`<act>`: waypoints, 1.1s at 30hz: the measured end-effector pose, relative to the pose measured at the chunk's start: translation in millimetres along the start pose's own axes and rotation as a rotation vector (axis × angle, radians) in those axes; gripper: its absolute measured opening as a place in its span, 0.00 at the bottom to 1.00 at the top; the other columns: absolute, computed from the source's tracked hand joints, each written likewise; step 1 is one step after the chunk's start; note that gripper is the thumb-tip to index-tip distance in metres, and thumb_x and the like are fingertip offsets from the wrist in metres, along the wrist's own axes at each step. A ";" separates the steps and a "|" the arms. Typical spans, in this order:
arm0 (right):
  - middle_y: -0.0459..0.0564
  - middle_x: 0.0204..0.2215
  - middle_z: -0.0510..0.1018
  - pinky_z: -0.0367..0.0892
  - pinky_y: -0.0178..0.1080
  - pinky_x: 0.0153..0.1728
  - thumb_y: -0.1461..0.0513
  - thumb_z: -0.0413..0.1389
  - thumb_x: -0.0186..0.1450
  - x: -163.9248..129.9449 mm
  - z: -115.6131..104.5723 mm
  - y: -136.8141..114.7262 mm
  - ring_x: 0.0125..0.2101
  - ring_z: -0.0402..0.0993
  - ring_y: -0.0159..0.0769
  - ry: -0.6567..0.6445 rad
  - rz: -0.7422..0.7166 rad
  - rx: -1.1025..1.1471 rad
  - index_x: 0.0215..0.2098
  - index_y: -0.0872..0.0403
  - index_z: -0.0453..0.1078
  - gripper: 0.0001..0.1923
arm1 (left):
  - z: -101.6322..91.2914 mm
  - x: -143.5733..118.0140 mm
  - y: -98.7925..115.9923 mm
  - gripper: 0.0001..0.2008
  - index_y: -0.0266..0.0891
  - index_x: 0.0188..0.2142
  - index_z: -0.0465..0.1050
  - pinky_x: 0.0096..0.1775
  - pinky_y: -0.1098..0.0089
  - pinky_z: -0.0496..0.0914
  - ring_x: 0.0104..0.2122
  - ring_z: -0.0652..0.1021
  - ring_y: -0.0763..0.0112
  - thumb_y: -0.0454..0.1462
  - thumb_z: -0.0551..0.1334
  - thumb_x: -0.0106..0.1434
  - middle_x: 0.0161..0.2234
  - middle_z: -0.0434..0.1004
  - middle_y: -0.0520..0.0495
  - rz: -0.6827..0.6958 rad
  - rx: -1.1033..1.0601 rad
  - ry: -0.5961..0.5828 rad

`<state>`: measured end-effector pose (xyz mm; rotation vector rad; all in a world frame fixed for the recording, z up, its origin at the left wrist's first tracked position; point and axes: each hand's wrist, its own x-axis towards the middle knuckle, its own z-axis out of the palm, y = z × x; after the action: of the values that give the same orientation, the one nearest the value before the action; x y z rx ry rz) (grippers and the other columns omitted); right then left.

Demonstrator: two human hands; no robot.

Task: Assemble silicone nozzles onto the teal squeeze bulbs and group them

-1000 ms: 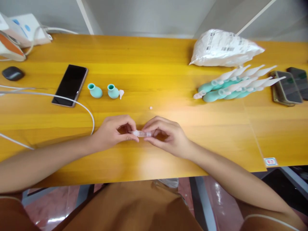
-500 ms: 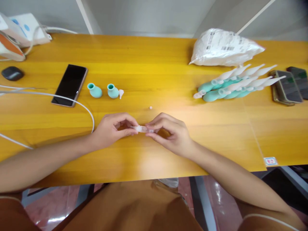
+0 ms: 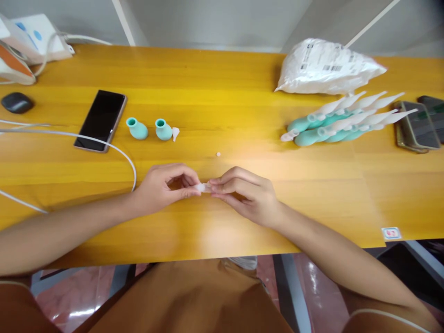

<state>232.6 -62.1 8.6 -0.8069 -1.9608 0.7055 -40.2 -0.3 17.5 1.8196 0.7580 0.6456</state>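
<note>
Both hands pinch a small clear plastic piece [image 3: 204, 187] low over the desk [image 3: 222, 222]: left hand [image 3: 163, 187] on one end, right hand [image 3: 248, 194] on the other. Less of it shows than a second ago, so I judge I'm pressing its parts together.

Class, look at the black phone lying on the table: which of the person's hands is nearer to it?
Left. The left hand lies just right of and below the black phone; the right hand is farther right.

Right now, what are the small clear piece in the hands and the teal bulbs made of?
Small clear tubular piece, pinched by left hand and right hand: translucent, probably plastic or silicone. Two teal round-bellied bulbs: matte, opaque, likely soft rubber or silicone.
</note>
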 end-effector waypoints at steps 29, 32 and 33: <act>0.51 0.43 0.88 0.90 0.43 0.46 0.65 0.72 0.71 -2.1 3.1 -2.9 0.44 0.90 0.41 0.028 0.052 0.052 0.51 0.47 0.84 0.12 | 2.2 -8.4 -1.1 0.15 0.43 0.33 0.76 0.33 0.71 0.74 0.32 0.83 0.71 0.42 0.73 0.76 0.37 0.87 0.49 0.213 0.101 0.037; 0.51 0.42 0.88 0.90 0.42 0.46 0.65 0.73 0.71 -2.0 3.1 -3.9 0.43 0.91 0.40 0.029 0.046 0.035 0.50 0.49 0.83 0.11 | 3.0 -9.0 -1.8 0.15 0.43 0.32 0.75 0.33 0.71 0.75 0.32 0.84 0.71 0.42 0.73 0.76 0.37 0.87 0.49 0.223 0.094 0.042; 0.52 0.42 0.88 0.90 0.42 0.46 0.65 0.73 0.71 -2.1 3.2 -4.1 0.43 0.91 0.40 0.030 0.048 0.035 0.50 0.49 0.82 0.11 | 3.2 -9.0 -2.0 0.15 0.43 0.33 0.75 0.33 0.71 0.75 0.32 0.84 0.71 0.41 0.74 0.76 0.37 0.87 0.49 0.232 0.091 0.043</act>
<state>229.6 -66.8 9.1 -0.8410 -1.9031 0.7496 -44.2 -8.3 13.7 2.0010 0.6180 0.8144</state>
